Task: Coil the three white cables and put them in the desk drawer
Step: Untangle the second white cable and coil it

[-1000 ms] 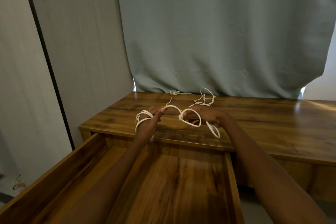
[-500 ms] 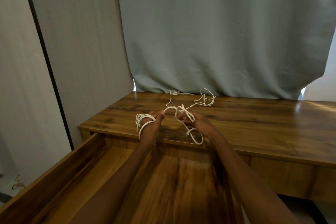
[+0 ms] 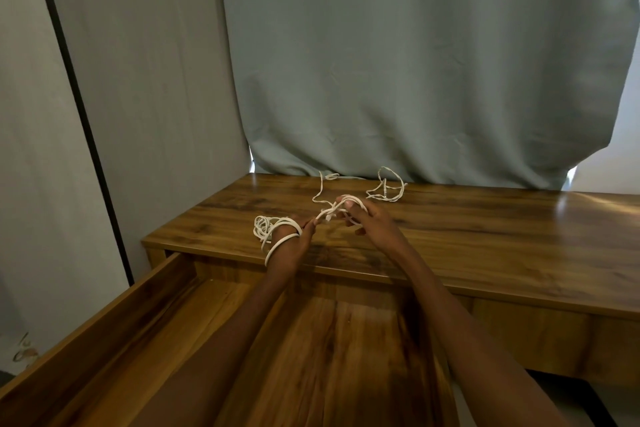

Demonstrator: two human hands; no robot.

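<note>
A white cable (image 3: 273,229) is wound in several loops around my left hand (image 3: 292,243), which pinches its strand between thumb and fingers. My right hand (image 3: 369,222) holds the same cable's free end, looped over its fingers, just right of the left hand and above the desk's front edge. Farther back on the wooden desk top (image 3: 485,236) lies a loose white cable (image 3: 386,189) in a rough tangle. A thin white strand (image 3: 322,185) runs from near the curtain toward my hands. The open desk drawer (image 3: 104,340) lies under my forearms with nothing visible inside.
A grey-green curtain (image 3: 415,62) hangs behind the desk. A grey wall panel with a black strip (image 3: 79,107) stands at the left. The drawer's left wall (image 3: 86,326) juts toward me.
My right hand has drawn in toward the left hand, and the big loop that hung from it has been pulled up short over its fingers. More cable now sits around the left hand.
</note>
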